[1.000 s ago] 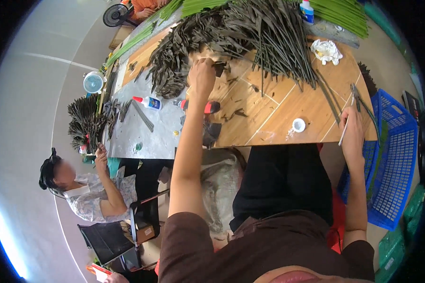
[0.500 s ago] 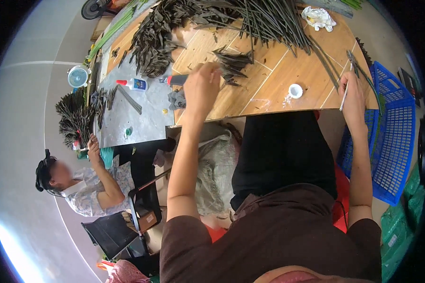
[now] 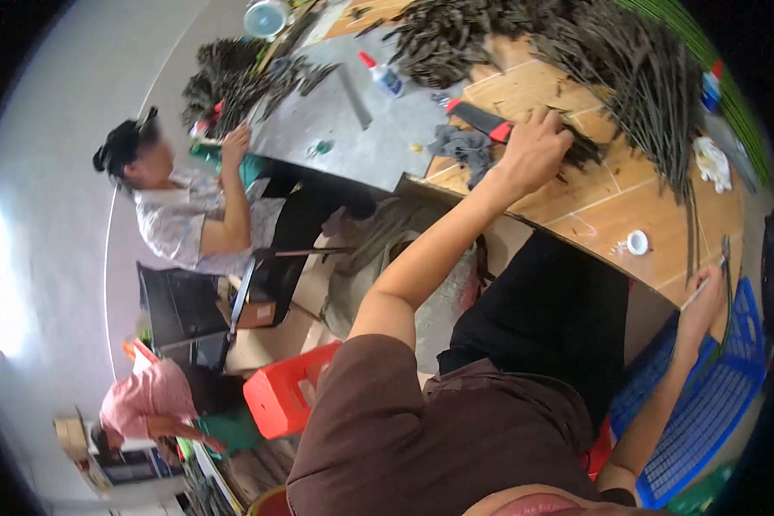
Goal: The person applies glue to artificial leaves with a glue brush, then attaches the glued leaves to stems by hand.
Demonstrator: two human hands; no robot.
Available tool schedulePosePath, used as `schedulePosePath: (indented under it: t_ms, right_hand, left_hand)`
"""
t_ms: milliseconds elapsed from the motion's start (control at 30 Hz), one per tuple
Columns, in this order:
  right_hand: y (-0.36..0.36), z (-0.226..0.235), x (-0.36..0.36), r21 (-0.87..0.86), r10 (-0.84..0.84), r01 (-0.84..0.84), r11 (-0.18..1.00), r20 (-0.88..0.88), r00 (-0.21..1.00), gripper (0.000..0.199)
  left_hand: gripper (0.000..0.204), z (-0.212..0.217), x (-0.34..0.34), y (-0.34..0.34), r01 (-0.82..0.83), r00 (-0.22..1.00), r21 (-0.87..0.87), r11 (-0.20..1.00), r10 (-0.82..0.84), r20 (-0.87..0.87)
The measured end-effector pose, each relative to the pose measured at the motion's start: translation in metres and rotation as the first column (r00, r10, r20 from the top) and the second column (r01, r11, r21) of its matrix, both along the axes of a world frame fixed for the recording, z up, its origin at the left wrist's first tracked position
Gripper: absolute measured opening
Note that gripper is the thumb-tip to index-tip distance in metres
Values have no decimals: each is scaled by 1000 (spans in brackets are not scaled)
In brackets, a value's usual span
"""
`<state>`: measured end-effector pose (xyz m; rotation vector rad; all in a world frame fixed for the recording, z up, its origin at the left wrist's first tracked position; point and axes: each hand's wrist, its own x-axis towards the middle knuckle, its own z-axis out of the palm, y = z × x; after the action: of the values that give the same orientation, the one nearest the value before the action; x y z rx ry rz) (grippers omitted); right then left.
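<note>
My left hand [image 3: 537, 150] is over a small pile of dark leaf-like pieces [image 3: 586, 151] on the wooden tabletop. Its fingers are bent down and drawn together at the pile; whatever is between the tips is hidden. Close to that wrist lie a knife-like tool with a black and red handle [image 3: 477, 119] and a crumpled grey cloth [image 3: 461, 144]. At the table's right edge my right hand [image 3: 703, 294] is closed around a thin white stick [image 3: 691, 297]. Beside it a pair of pliers [image 3: 726, 249] shows in part. A small white cup [image 3: 637, 242] stands between my hands.
Dark stems [image 3: 658, 95] and dark leaves [image 3: 443, 43] are heaped along the far side. A glue bottle [image 3: 380, 73] is on the grey sheet [image 3: 318, 116]. A blue basket [image 3: 705, 430] stands at right, a red stool [image 3: 288, 391] at left. Two other people are at left.
The view has swung left, bringing a person in pink and a red stool into sight. My left hand has come over the dark leaf pile. The right hand still holds the stick.
</note>
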<state>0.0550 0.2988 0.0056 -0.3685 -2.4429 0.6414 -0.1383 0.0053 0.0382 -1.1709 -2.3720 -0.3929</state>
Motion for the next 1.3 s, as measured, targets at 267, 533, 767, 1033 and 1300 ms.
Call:
schedulePosePath:
  t_ms: [267,533,767,1033,1300]
  right_hand:
    - [-7,2,4,-59,-175,181,982,92,980,11]
    - [28,13,16,14,-156,162,987,-208,966,12]
    - [-70,76,28,-120,164,-202,972,-271,949,21]
    - [-125,57,30,-199,471,-496,845,-163,867,27]
    - [-126,36,27,-201,449,-462,864,-108,887,27]
  left_hand:
    - [4,25,21,-11,-423,785,754,502,-213,582]
    - [15,13,62,-1,-723,278,648,241,-757,592]
    - [18,7,104,28,-726,372,649,227,-664,648]
    - [20,5,127,45,-668,385,659,345,-598,703]
    - [17,-4,132,32,-706,318,645,292,-684,657]
